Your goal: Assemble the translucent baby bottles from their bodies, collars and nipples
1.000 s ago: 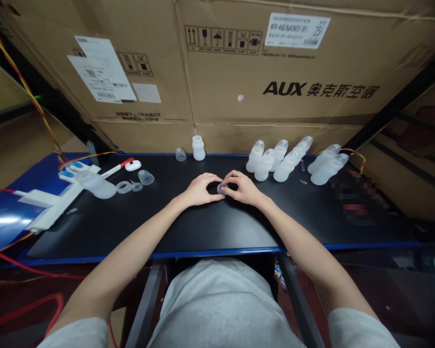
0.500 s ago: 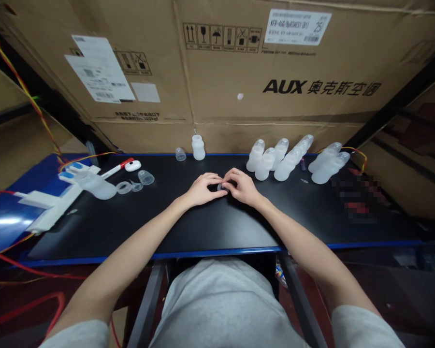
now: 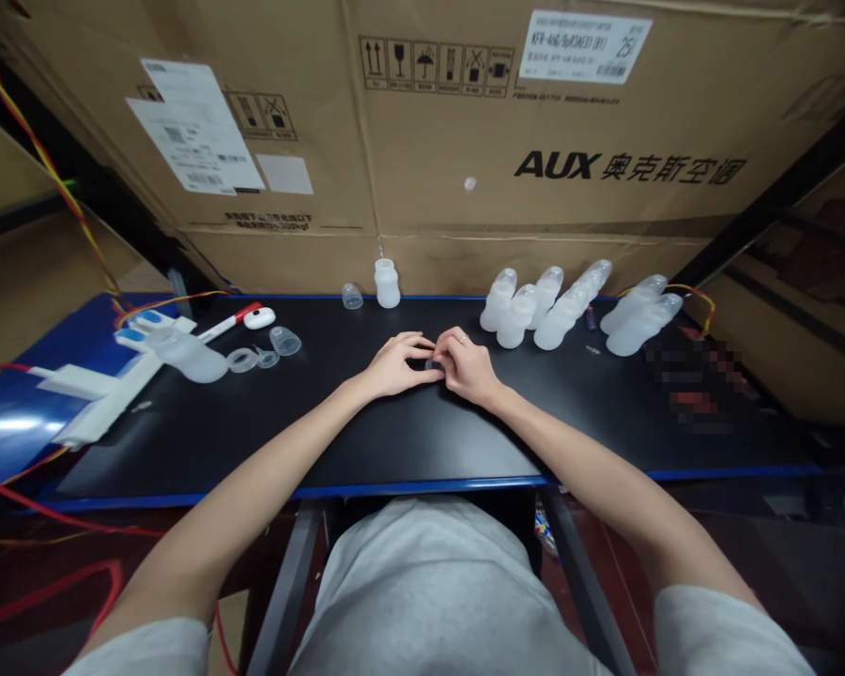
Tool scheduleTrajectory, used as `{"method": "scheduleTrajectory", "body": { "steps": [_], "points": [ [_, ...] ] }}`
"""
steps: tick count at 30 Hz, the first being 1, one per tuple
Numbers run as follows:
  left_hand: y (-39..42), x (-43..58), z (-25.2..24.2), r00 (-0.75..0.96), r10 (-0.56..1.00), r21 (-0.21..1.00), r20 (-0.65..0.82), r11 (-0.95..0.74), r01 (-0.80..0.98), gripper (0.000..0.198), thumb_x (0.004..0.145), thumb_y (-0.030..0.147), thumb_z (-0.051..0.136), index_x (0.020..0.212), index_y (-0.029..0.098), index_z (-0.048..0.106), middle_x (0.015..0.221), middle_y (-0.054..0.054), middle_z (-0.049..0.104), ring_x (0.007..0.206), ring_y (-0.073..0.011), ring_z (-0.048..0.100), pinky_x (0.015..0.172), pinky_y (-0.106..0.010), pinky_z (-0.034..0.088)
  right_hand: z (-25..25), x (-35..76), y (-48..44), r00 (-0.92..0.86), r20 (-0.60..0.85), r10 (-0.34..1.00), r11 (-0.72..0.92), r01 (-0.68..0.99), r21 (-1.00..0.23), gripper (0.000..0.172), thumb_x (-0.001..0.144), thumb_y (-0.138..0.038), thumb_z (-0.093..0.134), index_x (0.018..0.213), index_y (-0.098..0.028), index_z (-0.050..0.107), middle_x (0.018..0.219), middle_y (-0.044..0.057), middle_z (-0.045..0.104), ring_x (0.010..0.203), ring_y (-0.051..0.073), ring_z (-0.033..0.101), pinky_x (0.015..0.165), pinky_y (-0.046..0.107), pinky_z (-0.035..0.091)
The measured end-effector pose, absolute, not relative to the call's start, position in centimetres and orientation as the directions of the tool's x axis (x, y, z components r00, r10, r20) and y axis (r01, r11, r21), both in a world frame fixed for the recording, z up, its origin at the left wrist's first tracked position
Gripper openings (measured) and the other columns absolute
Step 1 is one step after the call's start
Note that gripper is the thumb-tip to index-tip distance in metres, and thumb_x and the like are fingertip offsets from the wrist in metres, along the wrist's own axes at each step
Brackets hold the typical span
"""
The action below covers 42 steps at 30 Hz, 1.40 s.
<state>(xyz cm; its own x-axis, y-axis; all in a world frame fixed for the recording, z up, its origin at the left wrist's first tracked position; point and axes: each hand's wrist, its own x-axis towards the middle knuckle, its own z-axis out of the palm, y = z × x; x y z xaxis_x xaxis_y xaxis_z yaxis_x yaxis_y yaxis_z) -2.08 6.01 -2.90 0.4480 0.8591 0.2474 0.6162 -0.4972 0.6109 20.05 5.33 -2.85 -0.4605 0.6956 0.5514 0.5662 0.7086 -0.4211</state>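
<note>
From my end I count two hands over the worktop (image 3: pixel 422 446), both on one small clear piece (image 3: pixel 432 364) near its middle. My left hand (image 3: pixel 396 366) has thumb and fingertips closed round it; my right hand (image 3: pixel 467 366) is curled up against it, fingers bunched (can't tell whether those grip too). Piece mostly hidden, so I can't read its pointing direction or long axis.

Bottles, nine: seven capped bottles (image 3: pixel 514 321) at right, five clustered and two beside them; one open bottle (image 3: pixel 387 284) at the back, long axis vertical, mouth up; one more frosted bottle (image 3: pixel 203 361) at left, slanting up-left in my view (maybe lens stretch). Loose clear caps, two: a back cap (image 3: pixel 352 297) just beside the open bottle, a left cap (image 3: pixel 285 341) near one ring (image 3: pixel 241 361) and one little clear part (image 3: pixel 268 358).
</note>
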Motion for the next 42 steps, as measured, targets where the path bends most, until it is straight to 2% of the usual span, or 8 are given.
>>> {"method": "scheduleTrajectory", "body": {
  "steps": [6,11,15,22,27,34,38,42],
  "points": [
    [5.9,-1.9,-3.0,0.438,0.862,0.597,0.256,-0.498,0.63,0.033,0.09,0.05,0.088,0.12,0.037,0.088,0.139,-0.003,0.08,0.149,-0.0397,0.058,0.128,-0.066,0.041,-2.6,20.0,5.4,-0.418,0.583,0.697,0.709,0.525,-0.471,0.01,0.101,-0.015,0.06,0.098,-0.023,0.065,0.112,0.007,0.071,0.091,0.02,0.069,0.067,0.029,0.046],
    [5.7,-1.9,-3.0,0.439,0.851,0.571,0.288,-0.52,0.635,0.037,0.095,0.051,0.082,0.127,0.034,0.085,0.138,-0.005,0.08,0.144,-0.0366,0.062,0.125,-0.061,0.045,-2.7,20.2,6.6,-0.375,0.497,0.782,0.614,0.326,-0.719,0.012,0.102,-0.03,0.069,0.094,-0.022,0.073,0.1,0.006,0.071,0.083,0.019,0.068,0.074,0.033,0.055],
    [5.6,-2.1,-2.6,0.448,0.845,0.61,0.292,-0.525,0.593,0.047,0.088,0.05,0.088,0.13,0.03,0.083,0.141,-0.008,0.078,0.142,-0.037,0.064,0.124,-0.06,0.046,-2.8,20.2,7.3,-0.371,0.401,0.837,0.494,0.199,-0.846,0.032,0.098,-0.054,0.079,0.096,-0.022,0.078,0.097,0.006,0.074,0.08,0.019,0.069,0.074,0.035,0.059],
    [6.3,-2.7,-2.6,0.313,0.904,0.919,0.292,-0.356,0.17,0.061,0.083,0.054,0.092,0.129,0.019,0.071,0.113,-0.011,0.085,0.11,-0.0289,0.081,0.11,-0.049,0.059,-1.9,20.1,7.4,-0.269,0.2,0.942,0.174,-0.12,-0.977,0.059,0.075,-0.076,0.092,0.092,-0.022,0.075,0.081,0.003,0.075,0.076,0.02,0.073,0.067,0.034,0.068],
    [6.8,-2.7,-2.6,0.155,0.955,0.965,0.253,-0.26,0.029,0.057,0.082,0.061,0.091,0.114,0.017,0.073,0.104,-0.012,0.085,0.098,-0.0258,0.083,0.097,-0.043,0.064,-0.7,20.1,6.8,-0.227,0.124,0.966,0.074,-0.218,-0.973,0.06,0.07,-0.07,0.099,0.094,-0.021,0.075,0.089,0.003,0.078,0.078,0.019,0.079,0.072,0.035,0.073],
    [6.4,-2.2,-2.3,0.17,0.959,0.97,0.228,-0.238,0.039,0.053,0.077,0.062,0.093,0.099,0.016,0.078,0.09,-0.009,0.084,0.079,-0.0222,0.08,0.075,-0.036,0.065,-0.2,19.9,6.1,-0.323,0.05,0.945,-0.013,-0.191,-0.982,0.061,0.073,-0.074,0.095,0.089,-0.022,0.069,0.078,0.0,0.074,0.07,0.018,0.078,0.069,0.034,0.071],
    [6.2,-2.0,-2.4,0.168,0.953,0.963,0.253,-0.264,0.047,0.046,0.078,0.056,0.094,0.096,0.016,0.08,0.086,-0.007,0.083,0.076,-0.0205,0.077,0.075,-0.036,0.065,0.1,20.2,5.9,-0.347,0.187,0.919,0.184,-0.042,-0.982,0.062,0.083,-0.081,0.084,0.078,-0.023,0.062,0.064,-0.003,0.065,0.058,0.014,0.064,0.057,0.027,0.056],
    [6.5,-2.1,-2.6,0.132,0.947,0.942,0.293,-0.31,0.132,0.037,0.088,0.053,0.084,0.1,0.017,0.081,0.09,-0.008,0.083,0.082,-0.0231,0.078,0.085,-0.042,0.066,0.4,20.6,5.8,-0.32,0.298,0.899,0.334,0.062,-0.941,0.064,0.096,-0.08,0.07,0.07,-0.024,0.056,0.059,-0.003,0.059,0.057,0.014,0.054,0.06,0.029,0.046]
  ]
}}
